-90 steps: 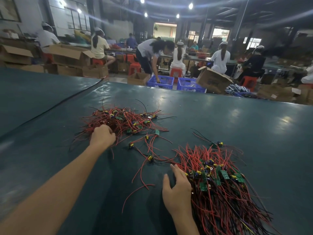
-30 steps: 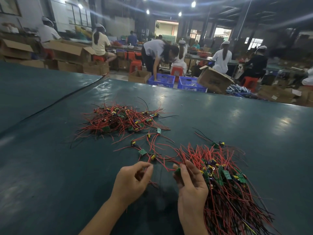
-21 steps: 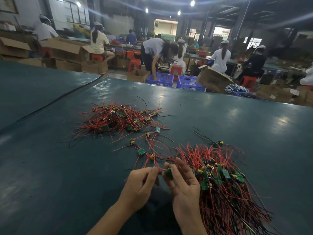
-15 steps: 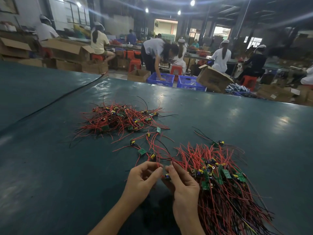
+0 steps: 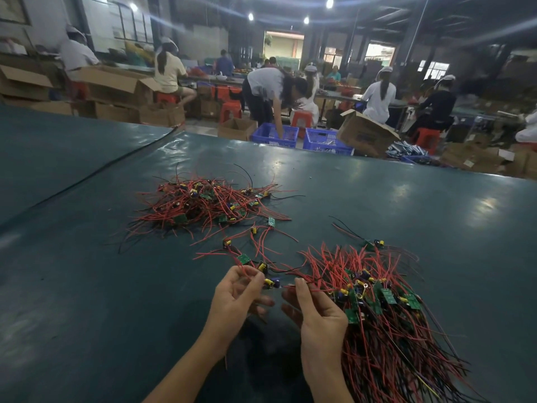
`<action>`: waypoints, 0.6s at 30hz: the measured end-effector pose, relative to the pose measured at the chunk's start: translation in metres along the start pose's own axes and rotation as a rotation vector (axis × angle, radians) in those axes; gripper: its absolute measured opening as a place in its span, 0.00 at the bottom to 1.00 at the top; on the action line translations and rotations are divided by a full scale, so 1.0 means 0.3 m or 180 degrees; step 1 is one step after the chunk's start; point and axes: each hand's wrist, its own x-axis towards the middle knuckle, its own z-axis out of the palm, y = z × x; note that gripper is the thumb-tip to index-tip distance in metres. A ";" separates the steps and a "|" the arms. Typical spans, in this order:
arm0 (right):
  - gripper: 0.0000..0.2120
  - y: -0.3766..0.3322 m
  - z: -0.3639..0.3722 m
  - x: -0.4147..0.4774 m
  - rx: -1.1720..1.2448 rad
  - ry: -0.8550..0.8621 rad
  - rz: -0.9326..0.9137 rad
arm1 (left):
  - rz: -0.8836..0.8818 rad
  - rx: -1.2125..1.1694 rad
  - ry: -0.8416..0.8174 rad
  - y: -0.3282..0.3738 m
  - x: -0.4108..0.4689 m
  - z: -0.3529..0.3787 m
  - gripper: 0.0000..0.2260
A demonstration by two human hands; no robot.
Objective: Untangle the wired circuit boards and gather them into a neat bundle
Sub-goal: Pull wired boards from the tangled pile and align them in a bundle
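On the dark green table (image 5: 87, 286), beside the combed bundle of red-wired green circuit boards (image 5: 386, 330) and short of the tangled red heap (image 5: 203, 205), my left hand (image 5: 236, 295) and right hand (image 5: 318, 312) pinch the leads of one small yellow-capped board (image 5: 270, 283), which I judge needs teasing free for the bundle

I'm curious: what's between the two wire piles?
Head view: a few loose boards on red wires lie between the far pile and the near pile.

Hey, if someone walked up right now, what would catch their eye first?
Probably the big red-wired bundle of green boards at near right, beside the right hand. Then the tangled pile farther back left, and one wired board pinched between the left hand and the right.
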 end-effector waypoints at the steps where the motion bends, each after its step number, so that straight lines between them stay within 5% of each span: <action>1: 0.06 -0.003 0.002 -0.001 -0.0036 -0.0043 -0.0048 | -0.0118 -0.0011 -0.0097 0.000 -0.002 0.001 0.17; 8: 0.08 0.005 -0.006 0.009 -0.0240 0.0056 -0.0138 | -0.0329 0.0065 -0.0679 -0.001 -0.018 0.001 0.12; 12: 0.24 0.029 -0.001 0.003 -0.0584 -0.0055 -0.0217 | -0.0250 0.0352 -0.0620 0.003 -0.022 0.016 0.11; 18: 0.13 0.037 0.010 0.001 -0.0986 -0.0370 -0.0306 | -0.0066 0.0721 -0.0536 0.015 -0.024 0.018 0.08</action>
